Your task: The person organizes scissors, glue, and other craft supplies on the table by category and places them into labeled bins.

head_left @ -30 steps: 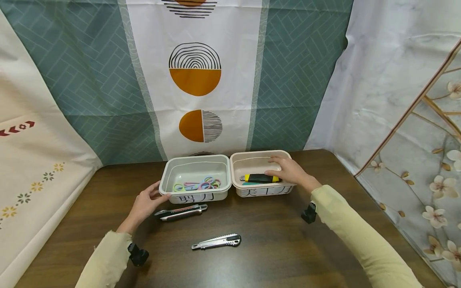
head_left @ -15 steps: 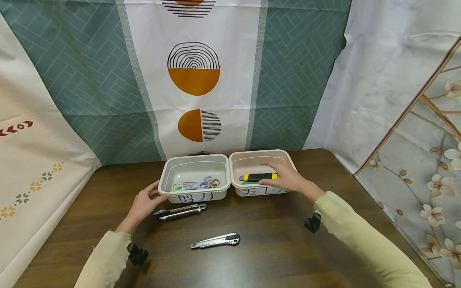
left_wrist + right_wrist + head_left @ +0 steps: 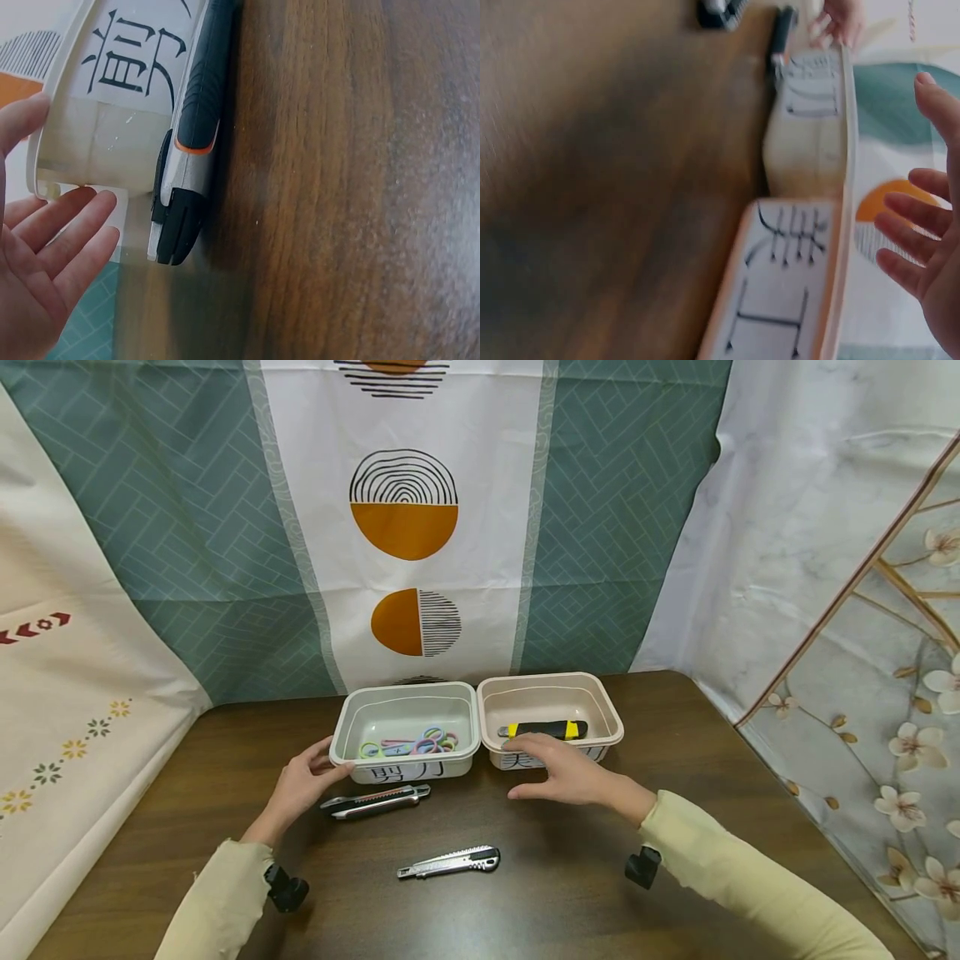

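Note:
My left hand [image 3: 303,787] is at the left front corner of the grey-green bin [image 3: 408,689], its thumb touching the rim and its fingers extended by the end wall, as the left wrist view shows. Several pastel-handled scissors [image 3: 431,742] lie in this bin. My right hand [image 3: 566,770], fingers spread and holding nothing, hovers before the beige bin [image 3: 551,680], overlapping its label in the head view. Inside that bin lies a yellow-and-black utility knife [image 3: 543,729]. A black-and-silver utility knife [image 3: 196,120] rests beside the grey-green bin; a silver utility knife [image 3: 450,862] lies nearer.
Both bins stand side by side towards the back of the brown wooden table [image 3: 570,893]. Each has a white front label with black characters. A patterned curtain [image 3: 405,543] hangs behind, and flowered cloth [image 3: 862,710] hangs at the right.
My right hand has left the inside of the beige bin and come forward over its front edge, uncovering the yellow-and-black utility knife. The left hand has stayed at its bin's corner.

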Demonstrator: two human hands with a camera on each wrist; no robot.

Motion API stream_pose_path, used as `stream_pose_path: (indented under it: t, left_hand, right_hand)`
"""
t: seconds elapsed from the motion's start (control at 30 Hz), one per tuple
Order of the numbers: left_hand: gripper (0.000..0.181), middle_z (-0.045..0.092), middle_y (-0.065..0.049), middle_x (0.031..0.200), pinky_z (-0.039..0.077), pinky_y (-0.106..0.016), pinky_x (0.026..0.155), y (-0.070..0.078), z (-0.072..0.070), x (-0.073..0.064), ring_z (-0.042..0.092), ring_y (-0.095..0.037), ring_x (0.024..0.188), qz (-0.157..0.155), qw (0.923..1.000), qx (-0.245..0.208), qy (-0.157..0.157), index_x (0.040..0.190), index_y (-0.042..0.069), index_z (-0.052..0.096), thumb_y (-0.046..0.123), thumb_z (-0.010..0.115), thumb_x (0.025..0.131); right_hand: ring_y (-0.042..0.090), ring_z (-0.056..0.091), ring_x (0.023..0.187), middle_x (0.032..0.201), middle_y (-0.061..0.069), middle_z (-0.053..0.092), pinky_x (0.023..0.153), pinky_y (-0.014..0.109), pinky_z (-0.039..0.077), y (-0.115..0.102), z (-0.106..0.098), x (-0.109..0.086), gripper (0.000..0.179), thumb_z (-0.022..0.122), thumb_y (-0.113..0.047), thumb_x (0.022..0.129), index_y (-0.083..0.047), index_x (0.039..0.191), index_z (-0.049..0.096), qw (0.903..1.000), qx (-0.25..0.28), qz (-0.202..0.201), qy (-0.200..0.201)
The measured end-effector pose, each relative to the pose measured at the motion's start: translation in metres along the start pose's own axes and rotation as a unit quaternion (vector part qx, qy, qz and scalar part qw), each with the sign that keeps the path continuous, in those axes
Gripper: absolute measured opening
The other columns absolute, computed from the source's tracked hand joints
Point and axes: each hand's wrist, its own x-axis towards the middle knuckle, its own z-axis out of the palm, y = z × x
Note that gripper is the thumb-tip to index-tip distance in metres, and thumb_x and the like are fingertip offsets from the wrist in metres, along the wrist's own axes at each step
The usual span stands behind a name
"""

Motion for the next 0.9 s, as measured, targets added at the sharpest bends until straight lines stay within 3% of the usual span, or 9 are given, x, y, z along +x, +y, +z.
stream_pose_path:
  t: [0.27, 0.43, 0.73, 0.9]
  left_hand:
    - [0.071, 0.054, -0.025, 0.121, 0.049, -0.040, 0.080, 0.000, 0.001, 0.000, 0.056, -0.035, 0.105, 0.002, 0.9999, -0.010, 0.005, 0.137, -0.003, 0.034, 0.031, 0.066, 0.083]
    - [0.069, 0.055, -0.025, 0.120, 0.051, -0.032, 0.075, 0.001, 0.001, 0.001, 0.058, -0.034, 0.102, 0.006, 0.9999, -0.001, 0.015, 0.135, -0.003, 0.036, 0.029, 0.067, 0.083]
    - [0.065, 0.057, -0.024, 0.117, 0.051, -0.031, 0.073, 0.002, 0.001, 0.000, 0.059, -0.033, 0.099, 0.023, 0.9993, 0.009, 0.029, 0.131, -0.004, 0.041, 0.028, 0.068, 0.081]
    - [0.064, 0.058, -0.024, 0.116, 0.051, -0.028, 0.071, 0.001, 0.002, 0.000, 0.060, -0.033, 0.097, 0.028, 0.9990, 0.007, 0.034, 0.130, -0.004, 0.042, 0.026, 0.069, 0.081]
  right_hand:
    - [0.017, 0.045, 0.120, 0.128, 0.004, 0.051, 0.098, 0.035, 0.037, -0.019, 0.022, -0.002, 0.067, 0.066, -0.051, 0.076, -0.008, 0.126, 0.051, 0.9986, 0.001, -0.005, -0.053]
    - [0.013, 0.045, 0.118, 0.125, 0.000, 0.052, 0.097, 0.031, 0.037, -0.025, 0.035, 0.000, 0.064, 0.068, -0.047, 0.077, -0.009, 0.126, 0.052, 0.9979, 0.023, -0.004, -0.061]
    - [0.020, 0.054, 0.103, 0.118, 0.007, 0.056, 0.088, 0.028, 0.043, -0.032, 0.059, 0.003, 0.065, 0.070, -0.039, 0.077, -0.002, 0.125, 0.049, 0.9929, 0.079, 0.004, -0.089]
    - [0.016, 0.055, 0.098, 0.111, 0.006, 0.057, 0.084, 0.022, 0.043, -0.035, 0.070, 0.003, 0.061, 0.073, -0.036, 0.075, -0.002, 0.122, 0.051, 0.9920, 0.079, -0.002, -0.099]
